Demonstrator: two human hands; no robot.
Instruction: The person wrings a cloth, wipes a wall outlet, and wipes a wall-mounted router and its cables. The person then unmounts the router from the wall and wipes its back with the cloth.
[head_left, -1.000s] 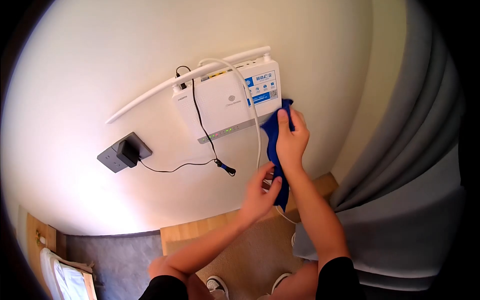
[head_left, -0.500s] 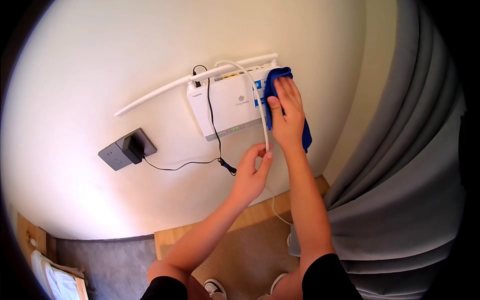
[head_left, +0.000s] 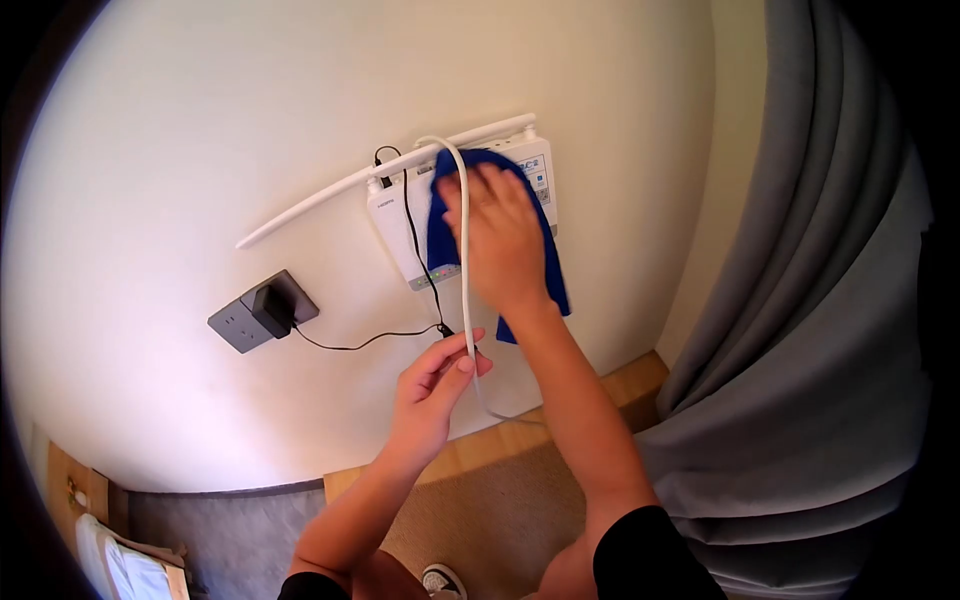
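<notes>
A white router (head_left: 393, 222) with long white antennas (head_left: 310, 208) is mounted on the wall. My right hand (head_left: 500, 235) presses a dark blue cloth (head_left: 552, 270) flat against the router's front, its fingers somewhat blurred. The cloth covers the middle of the front and hangs below the router. My left hand (head_left: 432, 385) pinches the white cable (head_left: 465, 290) below the router, and the cable passes in front of the cloth and my right fingers. A thin black cord (head_left: 412, 230) runs down across the router's left part.
On the wall at the left, a grey socket panel (head_left: 235, 325) holds a black power adapter (head_left: 272, 312). Grey curtains (head_left: 790, 400) hang at the right. Below are a wooden ledge (head_left: 480, 450), a brown carpet (head_left: 500, 510) and a shoe (head_left: 442, 580).
My right hand has brought the cloth up from beside the router and leftward across its front. My left hand has let go of the cloth, taken hold of the white cable and drawn it left.
</notes>
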